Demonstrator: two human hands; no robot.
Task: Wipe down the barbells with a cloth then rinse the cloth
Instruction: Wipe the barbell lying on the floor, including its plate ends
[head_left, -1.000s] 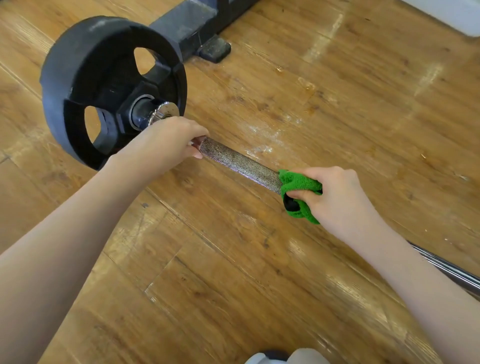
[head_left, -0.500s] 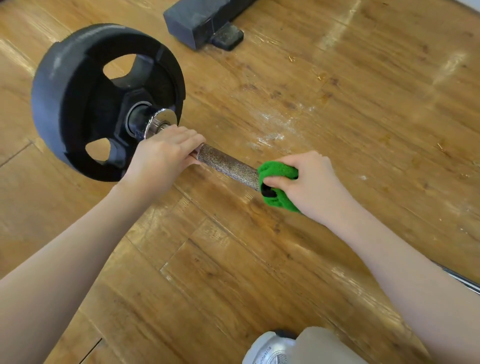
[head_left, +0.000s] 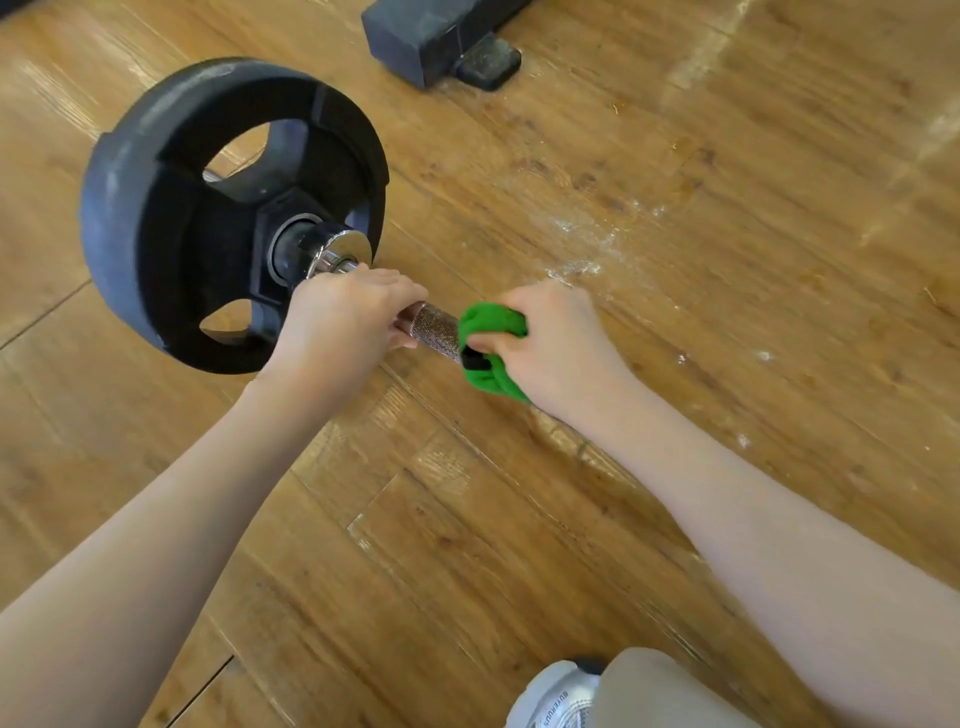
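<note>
Barbell bar (head_left: 435, 330) runs on a diagonal under both hands, its long axis going from the black weight plate (head_left: 208, 208) beyond the left hand, down and across toward the right forearm, which hides the rest of it. Left hand (head_left: 343, 317): fingers curled over the bar just beside the chrome collar (head_left: 332, 252), gripping the bar and apparently steadying it. Right hand (head_left: 550, 343): closed round the green cloth (head_left: 491, 345), which is wrapped about the bar; thumb presses into the cloth. Only a short knurled stretch of bar shows between the two hands; they sit near each other but apart. Cloth lies on the side of the right hand facing the left hand, so the right hand is the one on the cloth and the left is nearer the plate. Judgement: step in hand is wiping the bar; the exposed knurl between the hands is the short run left toward the collar, and any further stroke has to follow the bar's axis, either toward the left hand or back along under the right forearm. Rinse not yet done. Wooden floor (head_left: 727, 260) beneath, with pale dusty marks beyond the right hand. A shoe (head_left: 556, 696) shows below the right forearm.
</note>
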